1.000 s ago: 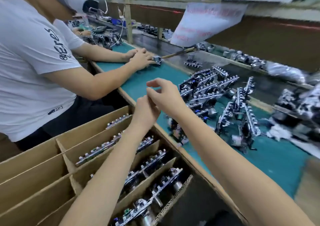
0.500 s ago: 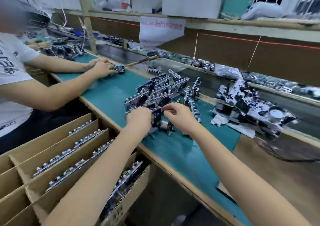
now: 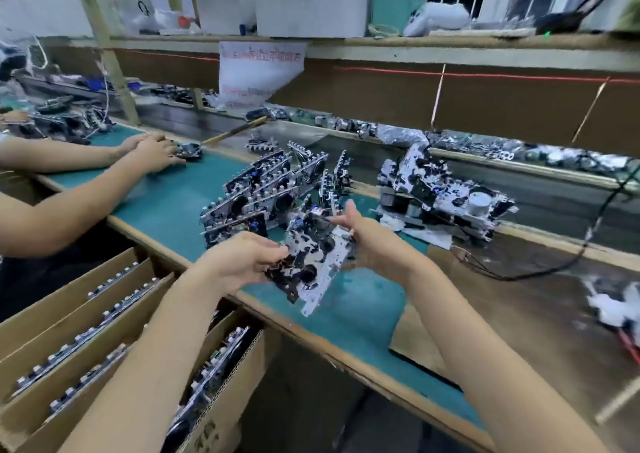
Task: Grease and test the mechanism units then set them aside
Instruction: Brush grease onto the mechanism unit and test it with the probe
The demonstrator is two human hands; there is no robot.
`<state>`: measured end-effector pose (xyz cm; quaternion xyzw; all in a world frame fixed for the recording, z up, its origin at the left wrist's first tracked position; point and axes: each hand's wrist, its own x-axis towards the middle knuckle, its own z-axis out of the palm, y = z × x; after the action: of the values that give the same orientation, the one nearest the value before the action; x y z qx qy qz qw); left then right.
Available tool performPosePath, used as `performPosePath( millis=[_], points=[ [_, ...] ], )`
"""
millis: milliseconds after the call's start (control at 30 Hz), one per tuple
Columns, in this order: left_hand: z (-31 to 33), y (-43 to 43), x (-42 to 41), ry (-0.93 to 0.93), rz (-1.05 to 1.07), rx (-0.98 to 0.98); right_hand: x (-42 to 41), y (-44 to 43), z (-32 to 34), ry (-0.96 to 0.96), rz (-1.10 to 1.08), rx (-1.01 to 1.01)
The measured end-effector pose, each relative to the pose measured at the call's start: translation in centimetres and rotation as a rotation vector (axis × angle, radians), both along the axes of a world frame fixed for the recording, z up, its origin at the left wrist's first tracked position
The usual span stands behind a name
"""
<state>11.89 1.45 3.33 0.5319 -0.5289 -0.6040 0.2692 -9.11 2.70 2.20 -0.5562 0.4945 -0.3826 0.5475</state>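
A black and silver mechanism unit [image 3: 313,256] is lifted off the green mat [image 3: 363,314], tilted with one corner pointing down. My left hand [image 3: 239,262] grips its left edge with curled fingers. My right hand [image 3: 372,241] holds its right side, thumb and forefinger stretched up along it. Behind it a cluster of several similar units [image 3: 263,189] stands on the mat. Another heap of units [image 3: 443,196] lies to the right on white paper.
A divided cardboard box [image 3: 86,317] at lower left holds units standing in its slots. Another person's hands [image 3: 152,154] work at the mat's far left. A black cable [image 3: 540,272] runs over the wooden bench on the right. A shelf with boxes spans the back.
Both hands have lifted one unit out of the cluster and brought it nearer, tilted above the mat. The camera view has swung right, away from the box.
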Motion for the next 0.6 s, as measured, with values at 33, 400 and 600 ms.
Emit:
performPosePath(
  millis=[33,400,600],
  points=[
    [-0.5,0.0,-1.6,0.143,0.008,0.07,-1.3,0.7,0.0,-0.203,0.017,0.071],
    [-4.3,0.9,-16.0,0.697,0.023,0.503,-10.6,5.7,-0.2,-0.346,-0.342,-0.269],
    [-7.4,-1.0,-16.7,0.632,-0.074,0.203,-12.9,6.7,1.2,-0.443,-0.39,-0.14]
  ],
)
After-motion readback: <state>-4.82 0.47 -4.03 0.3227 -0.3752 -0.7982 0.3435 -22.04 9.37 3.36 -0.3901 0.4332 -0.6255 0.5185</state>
